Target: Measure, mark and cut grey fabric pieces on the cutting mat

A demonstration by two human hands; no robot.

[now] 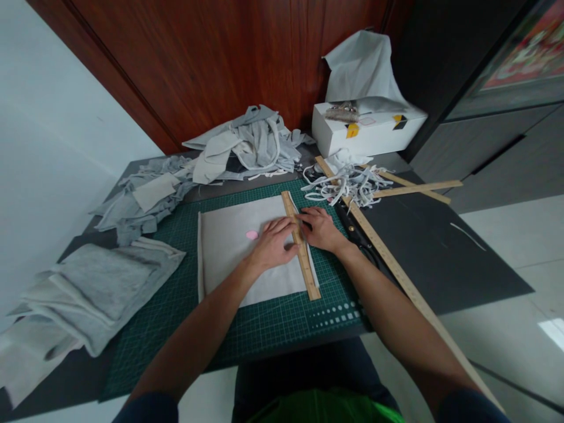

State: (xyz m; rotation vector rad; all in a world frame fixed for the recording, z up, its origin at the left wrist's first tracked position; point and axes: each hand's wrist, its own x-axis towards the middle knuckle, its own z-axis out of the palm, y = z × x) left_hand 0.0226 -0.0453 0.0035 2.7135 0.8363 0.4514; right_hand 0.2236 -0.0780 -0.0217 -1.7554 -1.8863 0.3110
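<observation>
A pale fabric piece (229, 235) lies flat on the green cutting mat (273, 323). A short wooden ruler (308, 273) rests along its right side, slightly slanted. My left hand (275, 241) lies on the fabric and the ruler, fingers stretched over the ruler's middle, thumb apart. My right hand (321, 228) is at the ruler's right edge, over the narrow strip of fabric there; its fingers are bent and apart, fingertips touching the ruler. Just left of my left hand, a pink oval piece (252, 235), like tailor's chalk, sits on the fabric.
Grey fabric heaps (259, 144) fill the back; folded grey cloth (101, 282) lies at left. A tangle of strips (348, 182) covers crossed wooden sticks at back right. Black-handled scissors (356, 232) and a long wooden ruler (396, 270) lie right. A white box (370, 132) stands behind.
</observation>
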